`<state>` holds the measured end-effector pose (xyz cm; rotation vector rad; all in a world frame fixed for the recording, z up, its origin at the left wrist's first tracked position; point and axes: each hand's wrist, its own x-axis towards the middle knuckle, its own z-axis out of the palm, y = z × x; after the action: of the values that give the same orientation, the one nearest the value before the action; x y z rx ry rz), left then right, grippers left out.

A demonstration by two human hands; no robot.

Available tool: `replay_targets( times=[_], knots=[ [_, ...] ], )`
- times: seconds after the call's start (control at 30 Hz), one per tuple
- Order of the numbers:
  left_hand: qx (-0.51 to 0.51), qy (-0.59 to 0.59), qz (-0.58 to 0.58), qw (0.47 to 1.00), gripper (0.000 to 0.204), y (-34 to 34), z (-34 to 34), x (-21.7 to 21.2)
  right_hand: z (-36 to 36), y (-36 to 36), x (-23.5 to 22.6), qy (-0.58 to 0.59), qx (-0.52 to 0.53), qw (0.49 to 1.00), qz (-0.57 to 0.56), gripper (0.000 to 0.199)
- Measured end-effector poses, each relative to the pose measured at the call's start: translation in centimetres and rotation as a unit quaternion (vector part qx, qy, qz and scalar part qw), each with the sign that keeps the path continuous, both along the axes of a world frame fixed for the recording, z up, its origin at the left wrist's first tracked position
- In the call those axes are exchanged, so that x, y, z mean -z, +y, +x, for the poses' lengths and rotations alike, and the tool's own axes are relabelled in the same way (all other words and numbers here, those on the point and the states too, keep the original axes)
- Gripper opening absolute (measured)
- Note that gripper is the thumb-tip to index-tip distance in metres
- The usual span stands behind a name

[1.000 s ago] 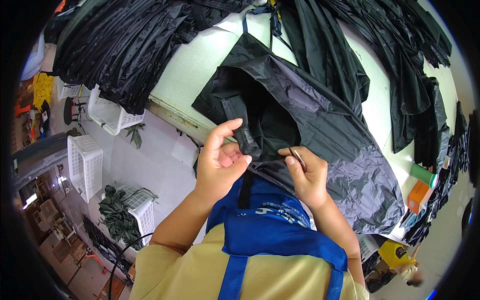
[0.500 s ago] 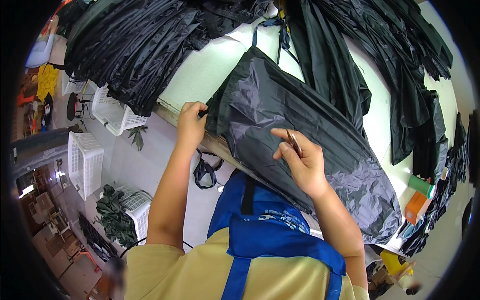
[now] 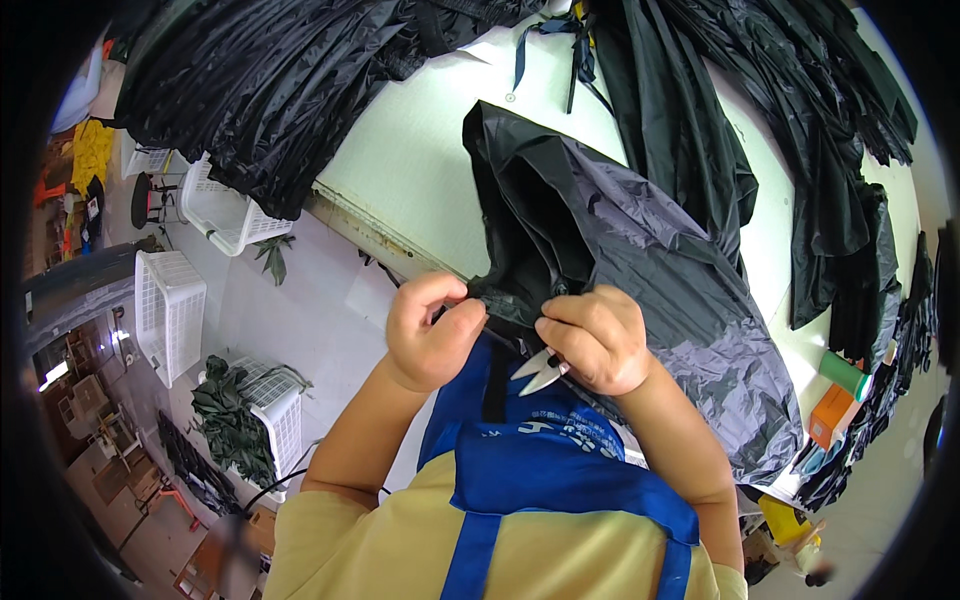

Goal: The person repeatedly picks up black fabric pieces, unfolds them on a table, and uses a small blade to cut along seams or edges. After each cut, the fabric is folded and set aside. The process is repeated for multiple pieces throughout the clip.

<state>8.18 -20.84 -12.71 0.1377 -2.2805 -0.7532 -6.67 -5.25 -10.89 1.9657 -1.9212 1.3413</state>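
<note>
A dark grey shiny garment (image 3: 640,260) lies across the pale green table (image 3: 430,170), its near edge hanging over the table's front. My left hand (image 3: 430,330) pinches that near edge between thumb and fingers. My right hand (image 3: 595,340) grips the same edge close beside it and also holds small silver thread snips (image 3: 540,372), blades pointing left below the fingers. Both hands sit just above my blue apron (image 3: 540,450).
Heaps of black garments (image 3: 270,90) cover the table's far left, and more (image 3: 790,130) lie at its right. White plastic baskets (image 3: 170,310) stand on the floor at left, one (image 3: 275,415) holding dark cloth. An orange box (image 3: 830,415) and a green roll (image 3: 845,372) sit at right.
Both hands have come back together at the garment's near edge. The left hand moved right from the table's front edge, and the garment has been turned and refolded.
</note>
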Motion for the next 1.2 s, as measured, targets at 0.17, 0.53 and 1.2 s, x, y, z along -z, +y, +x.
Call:
replay_targets(
  times=[0.17,0.53,1.2],
  knots=[
    [-0.002,0.016,0.009,1.0,0.03,0.5,0.6,0.4,0.6,0.8,0.4,0.013,0.002,1.0,-0.007,0.024],
    [-0.149,-0.235,0.377,0.883,0.025,-8.4,2.0,4.7,-0.4,2.8,-0.9,-0.113,0.153,0.981,0.033,0.026],
    [0.033,-0.422,0.019,0.906,0.048,-3.3,-9.2,1.8,-3.5,-3.7,3.8,-0.445,0.307,0.827,0.155,0.041]
  ],
)
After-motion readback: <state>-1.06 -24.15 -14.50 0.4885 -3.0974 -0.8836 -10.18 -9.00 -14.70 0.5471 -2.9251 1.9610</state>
